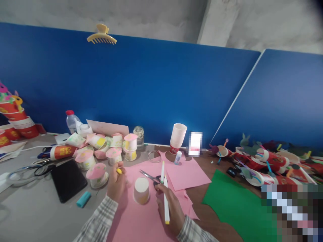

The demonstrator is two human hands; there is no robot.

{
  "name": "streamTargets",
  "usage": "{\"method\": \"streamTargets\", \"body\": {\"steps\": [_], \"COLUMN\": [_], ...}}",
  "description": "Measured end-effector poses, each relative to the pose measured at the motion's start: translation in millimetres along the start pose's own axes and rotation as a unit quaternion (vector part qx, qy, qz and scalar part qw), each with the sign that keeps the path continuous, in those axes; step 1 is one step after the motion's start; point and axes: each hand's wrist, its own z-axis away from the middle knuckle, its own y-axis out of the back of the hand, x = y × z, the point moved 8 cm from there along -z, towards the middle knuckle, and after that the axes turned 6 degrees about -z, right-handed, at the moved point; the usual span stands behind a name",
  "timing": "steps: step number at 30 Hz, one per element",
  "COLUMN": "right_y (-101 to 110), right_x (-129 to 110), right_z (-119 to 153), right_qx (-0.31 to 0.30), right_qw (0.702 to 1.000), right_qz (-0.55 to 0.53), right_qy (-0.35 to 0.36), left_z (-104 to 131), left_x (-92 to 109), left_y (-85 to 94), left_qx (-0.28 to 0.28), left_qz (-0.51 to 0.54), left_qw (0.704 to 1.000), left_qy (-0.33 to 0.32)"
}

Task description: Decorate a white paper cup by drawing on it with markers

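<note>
My left hand (117,181) is closed, with a small yellow marker cap (119,170) pinched in its fingers. My right hand (173,206) grips a white marker (166,205) with a yellow end. A second white marker (162,171) with a green band stands out beside the same fingers; whether it is held or lies on the table I cannot tell. Between my hands a white paper cup (141,190) sits upside down on pink paper (141,225). Just behind the cup lie scissors (148,175), their handles partly hidden by my right hand.
Several decorated cups with pink tops (97,175) stand at left, near a black tablet (68,180) and a teal marker cap (83,199). Behind are a glue stick (178,157), stacked cups (178,136) and a jar (138,134). Green sheet (232,201) and cup crafts (272,158) lie right.
</note>
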Motion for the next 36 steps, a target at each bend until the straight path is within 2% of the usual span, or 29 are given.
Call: {"method": "streamTargets", "body": {"steps": [2,5,9,14,17,21,24,28,32,36], "right_y": [0,0,0,7,9,11,12,11,6,6], "right_x": [2,1,-5,-16,-24,-43,-49,-41,-46,-49], "right_z": [1,2,3,3,1,1,4,7,11,9], "right_qx": [0.003,0.009,0.012,0.027,-0.001,-0.03,-0.013,0.045,0.037,0.019], "right_qw": [1.0,1.0,0.998,0.992,0.99,0.979,0.973,0.98,0.974,0.975], "right_qz": [-0.003,-0.007,-0.026,-0.075,-0.091,-0.076,-0.059,-0.053,-0.045,-0.031], "right_qy": [0.007,0.021,0.062,0.1,0.11,0.188,0.223,0.186,0.219,0.219], "left_z": [-5,-6,4,25,37,48,45,38,29,23], "left_x": [-1,1,11,25,29,36,40,35,29,31], "left_y": [3.5,-2.9,-21.7,-36.8,-42.3,-48.7,-47.3,-43.4,-33.4,-28.3], "left_qx": [0.013,-0.017,-0.12,-0.263,-0.33,-0.392,-0.379,-0.341,-0.272,-0.238], "left_qz": [0.039,0.102,0.166,0.203,0.199,0.171,0.141,0.123,0.12,0.154], "left_qw": [0.999,0.995,0.977,0.94,0.918,0.899,0.912,0.93,0.954,0.959], "left_qy": [-0.005,0.009,0.051,0.076,0.087,0.095,0.072,0.059,0.038,0.026]}}
